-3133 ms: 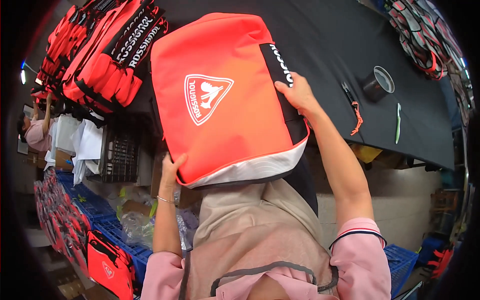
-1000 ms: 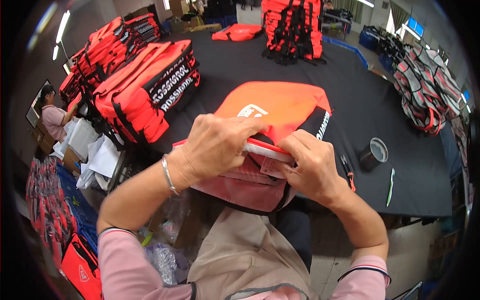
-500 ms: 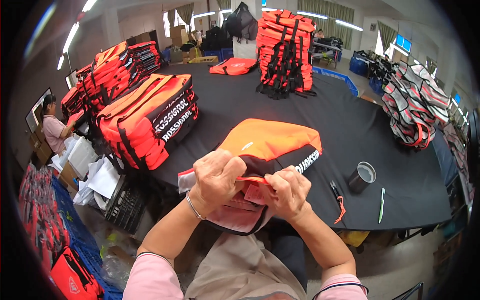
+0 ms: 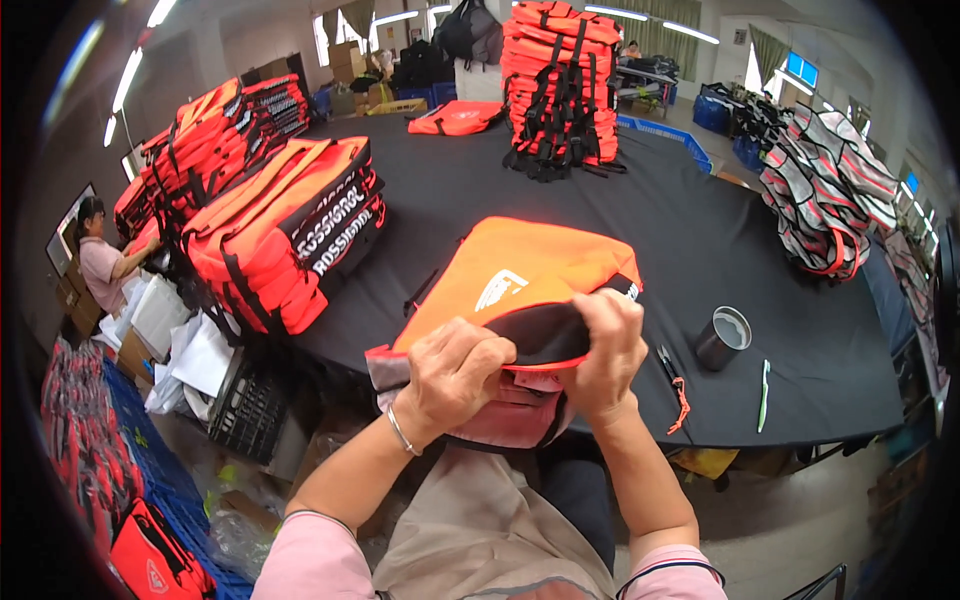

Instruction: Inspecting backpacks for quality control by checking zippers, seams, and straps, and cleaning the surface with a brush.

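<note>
An orange and black bag (image 4: 540,262) lies at the table's near edge, its grey lining turned toward me. My left hand (image 4: 455,375), with a bracelet at the wrist, is closed on the edge of the bag's opening. On the other side of the opening my right hand (image 4: 608,350) grips the same red-trimmed edge, fingers bent over the black panel. Between the hands the black fabric bulges up, and a small pale label shows inside. Right of the bag lie thread snips (image 4: 672,385) with a red cord, a dark metal cup (image 4: 724,338) and a green-white brush (image 4: 764,395).
Stacks of orange bags (image 4: 270,230) stand on the left, with a tall stack (image 4: 562,90) at the back of the black-covered table (image 4: 450,190). Grey bags (image 4: 830,190) are heaped at right. A person (image 4: 103,255) stands far left, beyond a black crate (image 4: 250,408).
My right hand has risen and turned more upright at the opening. The bag's orange panel has flattened out, showing more of its white logo, and the black fabric now bulges between my hands.
</note>
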Tool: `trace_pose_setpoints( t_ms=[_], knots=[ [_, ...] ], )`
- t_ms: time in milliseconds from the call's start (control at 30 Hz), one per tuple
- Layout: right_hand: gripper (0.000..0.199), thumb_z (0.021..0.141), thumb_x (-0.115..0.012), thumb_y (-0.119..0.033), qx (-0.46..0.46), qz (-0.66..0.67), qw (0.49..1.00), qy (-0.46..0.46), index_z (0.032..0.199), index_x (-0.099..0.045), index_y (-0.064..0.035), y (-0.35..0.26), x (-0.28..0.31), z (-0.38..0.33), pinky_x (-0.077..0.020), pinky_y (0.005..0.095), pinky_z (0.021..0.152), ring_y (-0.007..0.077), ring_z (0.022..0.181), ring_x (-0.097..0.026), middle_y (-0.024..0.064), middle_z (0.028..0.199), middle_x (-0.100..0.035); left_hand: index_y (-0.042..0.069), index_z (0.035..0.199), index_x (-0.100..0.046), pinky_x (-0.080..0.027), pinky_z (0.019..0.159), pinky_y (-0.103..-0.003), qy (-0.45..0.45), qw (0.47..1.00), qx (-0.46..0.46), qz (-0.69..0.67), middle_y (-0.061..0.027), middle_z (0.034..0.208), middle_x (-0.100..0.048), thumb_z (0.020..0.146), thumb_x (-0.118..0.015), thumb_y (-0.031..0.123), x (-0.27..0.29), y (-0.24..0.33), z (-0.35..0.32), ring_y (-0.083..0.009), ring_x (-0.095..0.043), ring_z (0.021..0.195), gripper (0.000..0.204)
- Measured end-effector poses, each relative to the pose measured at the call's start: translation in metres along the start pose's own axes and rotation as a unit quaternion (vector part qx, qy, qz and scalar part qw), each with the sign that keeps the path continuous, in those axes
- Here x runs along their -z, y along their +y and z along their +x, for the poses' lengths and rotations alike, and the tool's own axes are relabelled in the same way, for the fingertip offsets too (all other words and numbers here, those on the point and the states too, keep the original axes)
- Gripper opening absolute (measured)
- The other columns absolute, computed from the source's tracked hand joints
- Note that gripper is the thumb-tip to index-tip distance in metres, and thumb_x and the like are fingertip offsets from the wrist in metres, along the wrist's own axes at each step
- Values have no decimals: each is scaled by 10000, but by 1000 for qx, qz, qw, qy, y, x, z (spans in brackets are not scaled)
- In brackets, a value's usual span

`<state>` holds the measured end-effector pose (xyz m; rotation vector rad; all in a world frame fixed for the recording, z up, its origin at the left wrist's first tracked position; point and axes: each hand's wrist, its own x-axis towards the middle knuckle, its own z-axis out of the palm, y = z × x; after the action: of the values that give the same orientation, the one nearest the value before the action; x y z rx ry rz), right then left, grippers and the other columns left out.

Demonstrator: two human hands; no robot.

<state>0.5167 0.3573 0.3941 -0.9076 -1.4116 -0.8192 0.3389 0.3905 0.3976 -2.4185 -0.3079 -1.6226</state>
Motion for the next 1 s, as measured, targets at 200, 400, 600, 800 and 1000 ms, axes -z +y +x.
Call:
trace_pose_setpoints(
  t_ms=[200,400,600,800,1000],
  knots=[
    [290,719,-635,16,80,-44,989,-119,995,-713,-22,19,29,11,-557,312,593,215,737,-667,87,886,-663,97,913,-640,-513,587,-331,-69,994,62,-64,-54,781,-589,704,-715,89,-5,4,-7,-233,-623,669,222],
    [333,718,-629,59,-16,-135,948,-288,1041,-665,-13,50,87,-4,-558,372,770,304,934,-649,107,990,-672,97,887,-664,-391,821,-353,-438,852,251,-138,-62,815,-651,736,-788,304,28,-54,-126,-246,-605,840,284],
    [551,661,-775,-112,-26,-64,791,-608,1175,-586,-60,-59,62,-33,-367,445,1052,302,1197,-506,132,1164,-595,103,828,-619,-387,757,-340,-398,898,135,-129,-35,789,-584,721,-729,133,2,-38,-164,-233,-549,782,157],
    [148,802,-662,-149,6,-56,763,-644,882,-558,-80,-67,4,-153,-522,371,679,237,825,-616,67,847,-577,122,844,-618,-383,703,-330,-413,901,63,-119,-4,764,-573,722,-716,187,-7,-32,-170,-190,-542,742,170],
    [89,785,-610,-67,2,40,767,-640,828,-533,-53,-67,1,-143,-526,377,533,268,674,-641,97,772,-587,111,808,-584,-396,665,-308,-445,890,-46,-92,-12,748,-553,782,-596,125,5,-40,-168,-182,-552,733,31]
  ],
)
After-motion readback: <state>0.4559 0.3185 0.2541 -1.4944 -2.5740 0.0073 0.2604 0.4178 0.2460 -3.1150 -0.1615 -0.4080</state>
